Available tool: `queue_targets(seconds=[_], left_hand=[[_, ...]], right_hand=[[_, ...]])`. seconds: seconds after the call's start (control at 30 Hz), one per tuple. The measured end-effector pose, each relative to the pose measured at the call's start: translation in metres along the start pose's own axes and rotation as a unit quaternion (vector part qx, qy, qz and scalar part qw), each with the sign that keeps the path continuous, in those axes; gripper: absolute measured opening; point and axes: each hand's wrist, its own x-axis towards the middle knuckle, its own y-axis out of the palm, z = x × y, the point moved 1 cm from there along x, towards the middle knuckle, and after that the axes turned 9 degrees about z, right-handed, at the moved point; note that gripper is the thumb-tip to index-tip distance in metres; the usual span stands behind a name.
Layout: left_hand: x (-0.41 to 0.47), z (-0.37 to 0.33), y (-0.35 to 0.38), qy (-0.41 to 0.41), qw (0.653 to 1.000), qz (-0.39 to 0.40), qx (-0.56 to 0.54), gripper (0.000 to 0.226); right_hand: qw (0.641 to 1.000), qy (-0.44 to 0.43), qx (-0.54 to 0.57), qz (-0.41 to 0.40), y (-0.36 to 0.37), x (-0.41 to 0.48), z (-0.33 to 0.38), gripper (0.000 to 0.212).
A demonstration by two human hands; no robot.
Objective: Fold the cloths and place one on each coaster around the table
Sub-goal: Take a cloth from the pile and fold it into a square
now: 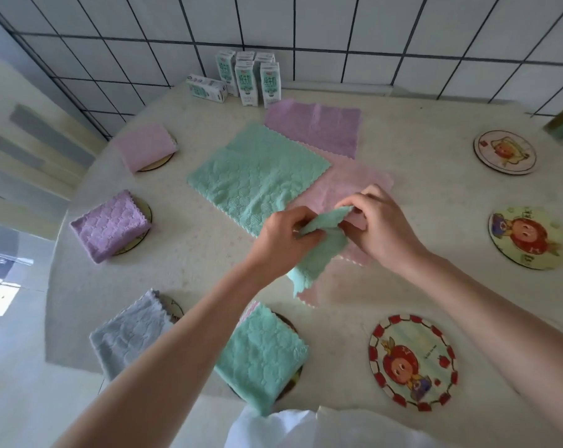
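**Fingertips of both hands pinch a mint-green cloth above the table**

Fingers (pixel 354 202) of the right hand (pixel 386 227) are curled in, and with the thumb they pinch the upper edge of the mint-green cloth (pixel 325 247). Just beside them, the left hand (pixel 283 240) grips the same edge between thumb and bent fingers (pixel 302 223). The cloth is lifted off the table (pixel 435 195) and hangs crumpled between the hands, its zigzag lower corner drooping toward the person.

Under it a pale pink cloth (pixel 348 185) lies flat. A spread green cloth (pixel 257 176) overlaps the pink one's left side, and a lilac cloth (pixel 315 127) lies flat behind both.

Along the left and near rim, four folded cloths each sit on a round coaster:
- a folded pink cloth (pixel 144 147) farthest away
- a folded purple cloth (pixel 112 224) next
- a folded grey cloth (pixel 131 334), partly hidden by the left forearm
- a folded green cloth (pixel 260 354) nearest the person

Three cartoon-printed coasters carry no cloth: the near coaster (pixel 414 363) with a red checked border, the yellow-green coaster (pixel 528 237) at the right, and the pale coaster (pixel 504 151) beyond it.

Milk cartons (pixel 247 79) stand grouped at the far edge against a tiled wall (pixel 338 27), with one carton lying on its side.
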Motion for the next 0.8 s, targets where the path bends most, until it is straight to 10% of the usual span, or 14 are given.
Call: queue_targets(seconds=[0.23, 0.37, 0.57, 0.8], left_hand=[[-0.035, -0.023, 0.044, -0.055, 0.998, -0.001, -0.034, 0.033], [-0.053, -0.046, 0.083, -0.072, 0.984, -0.012, -0.165, 0.005], [-0.073, -0.075, 0.131, -0.098, 0.984, -0.063, 0.135, 0.026], [-0.109, -0.094, 0.129, -0.163, 0.986, 0.016, -0.014, 0.036]], right_hand=[[0.999, 0.019, 0.038, 0.031, -0.018, -0.054, -0.030, 0.021], [0.994, -0.029, 0.084, 0.068, -0.049, -0.086, -0.039, 0.021], [0.984, -0.095, 0.110, 0.099, -0.090, -0.130, -0.053, 0.032], [0.944, -0.060, 0.221, 0.239, -0.139, -0.142, -0.077, 0.021]])
